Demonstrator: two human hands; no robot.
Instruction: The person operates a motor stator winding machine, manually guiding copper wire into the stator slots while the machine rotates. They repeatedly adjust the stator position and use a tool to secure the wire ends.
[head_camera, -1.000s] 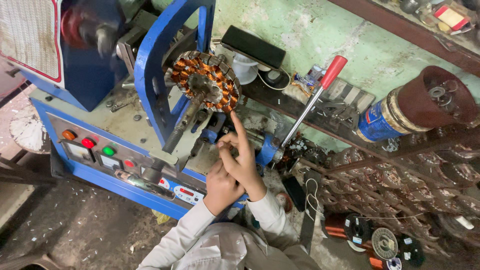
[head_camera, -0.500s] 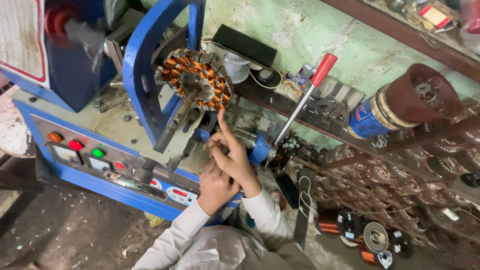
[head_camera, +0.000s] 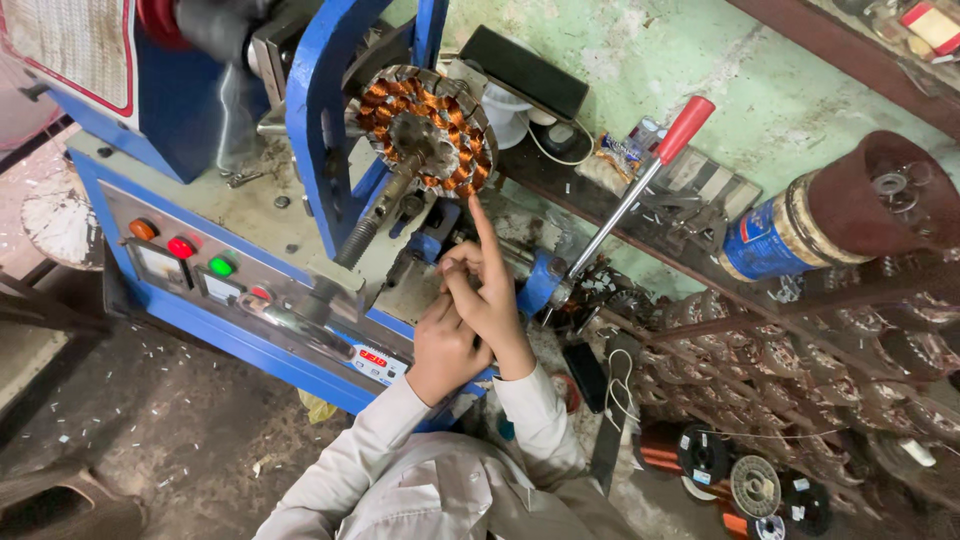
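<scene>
At nine o'clock in the head view stood the blue winding machine (head_camera: 200, 330), its grey control panel carrying round buttons (head_camera: 182, 247) in orange, red and green, smooth and domed against scuffed, dusty metal. Up at eleven o'clock the stator (head_camera: 428, 128) sat clamped on the machine's shaft inside a blue steel frame (head_camera: 318, 150): a ring of stacked grey laminations with glossy copper coils wound round its poles. By its look it would handle as a heavy, rigid piece, yet the fine enamelled wire would nick or kink easily, so the safe hold would be on the outer iron rim, never on the coils.

Near the centre, at six o'clock from the stator, the left hand (head_camera: 445, 350) lay curled loosely behind the right, fingers tucked; whether it pinched a wire I could not tell. The right hand (head_camera: 490, 295) was partly clenched, its index finger raised straight toward the stator's lower edge, close to it but apart, grasping nothing that showed. Both sleeves were pale cloth.

At two o'clock a steel lever with a red grip (head_camera: 688, 128) leaned over the bench. Farther right, at three o'clock, lay a brown cone (head_camera: 880, 205) on a blue-labelled can, and at four o'clock dull finished stators (head_camera: 800, 350) were stacked, with copper wire spools (head_camera: 700, 455) below.
</scene>
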